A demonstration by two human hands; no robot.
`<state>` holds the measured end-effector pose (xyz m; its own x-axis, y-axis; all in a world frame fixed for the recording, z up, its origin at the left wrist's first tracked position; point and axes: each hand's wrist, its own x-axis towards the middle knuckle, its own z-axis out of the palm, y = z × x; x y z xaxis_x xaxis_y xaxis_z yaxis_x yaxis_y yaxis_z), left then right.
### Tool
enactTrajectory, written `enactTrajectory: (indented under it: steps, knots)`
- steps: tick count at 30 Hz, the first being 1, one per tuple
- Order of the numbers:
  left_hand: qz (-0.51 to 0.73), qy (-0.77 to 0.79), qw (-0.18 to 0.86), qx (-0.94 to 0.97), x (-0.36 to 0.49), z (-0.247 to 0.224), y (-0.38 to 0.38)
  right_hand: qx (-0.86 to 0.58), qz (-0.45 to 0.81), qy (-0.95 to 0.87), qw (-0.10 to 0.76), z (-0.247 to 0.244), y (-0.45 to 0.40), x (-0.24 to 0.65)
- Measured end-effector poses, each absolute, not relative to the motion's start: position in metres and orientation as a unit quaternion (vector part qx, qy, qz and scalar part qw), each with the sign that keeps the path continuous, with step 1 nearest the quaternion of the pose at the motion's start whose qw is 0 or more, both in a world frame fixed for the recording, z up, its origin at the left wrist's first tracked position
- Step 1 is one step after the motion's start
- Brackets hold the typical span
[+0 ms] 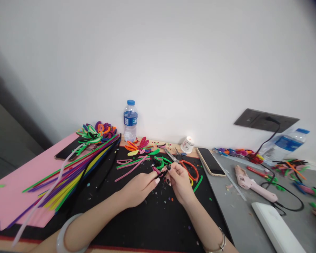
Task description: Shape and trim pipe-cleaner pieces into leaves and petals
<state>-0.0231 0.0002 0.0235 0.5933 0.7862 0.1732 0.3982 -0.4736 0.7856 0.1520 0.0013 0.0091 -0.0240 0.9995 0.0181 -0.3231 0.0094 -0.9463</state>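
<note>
My left hand and my right hand are close together over the black mat. Between the fingertips of both runs a short black pipe cleaner; each hand is closed on it. Just behind my right hand lie scissors with orange handles, blades pointing up and left. Green pipe cleaner pieces and pink ones lie behind my fingers. Further back are red and orange looped shapes.
Long coloured pipe cleaners lie on a pink sheet at left. A bottle, paper cup and phone stand or lie behind. Right are a pink glue gun, cable and white box.
</note>
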Motion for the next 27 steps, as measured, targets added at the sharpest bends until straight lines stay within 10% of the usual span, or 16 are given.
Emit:
enactTrajectory:
  steps: [27]
  knots:
    - [0.288,0.360,0.366,0.809,-0.0230,0.0178,0.0094,-0.456,0.494,-0.466,0.576,0.0126,0.0052,0.1601]
